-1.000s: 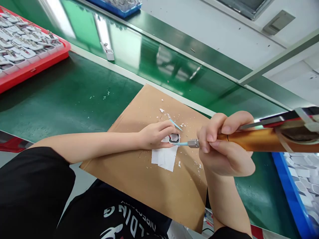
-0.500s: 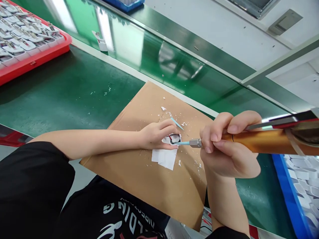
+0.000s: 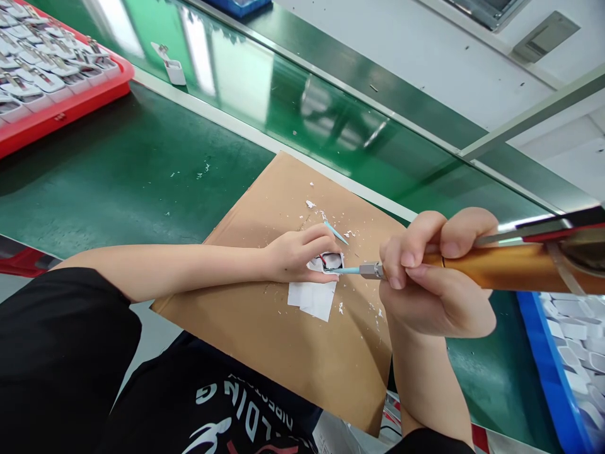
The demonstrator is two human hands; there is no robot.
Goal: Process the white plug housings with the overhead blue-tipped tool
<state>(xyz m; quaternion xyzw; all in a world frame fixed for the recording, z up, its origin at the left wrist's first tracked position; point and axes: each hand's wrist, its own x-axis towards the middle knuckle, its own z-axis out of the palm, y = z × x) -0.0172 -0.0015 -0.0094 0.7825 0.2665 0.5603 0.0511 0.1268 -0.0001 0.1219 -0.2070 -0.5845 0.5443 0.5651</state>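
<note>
- Nozzle (image 3: 348, 270) may slip if the right hand (image 3: 439, 280), gripping the orange tool (image 3: 515, 268), jerks.
- The white casing (image 3: 333, 261) may twist if the left hand (image 3: 300, 255), pinching it, loosens.

We see a wide, dark green tabletop (image 3: 94, 189) with scuffs on it. Along its far side runs a long, thin, white rail (image 3: 227, 123). Past that lies a long, shiny green strip (image 3: 288, 120), where we see bright white bands of light (image 3: 198, 50) shining back. Behind it we spot a dull green ledge (image 3: 340, 63), then a flat white surface (image 3: 401, 57) with dark specks. A straight, pale grey beam (image 3: 534, 111) crosses there. Down low, we glimpse grey floor (image 3: 9, 287).
</note>
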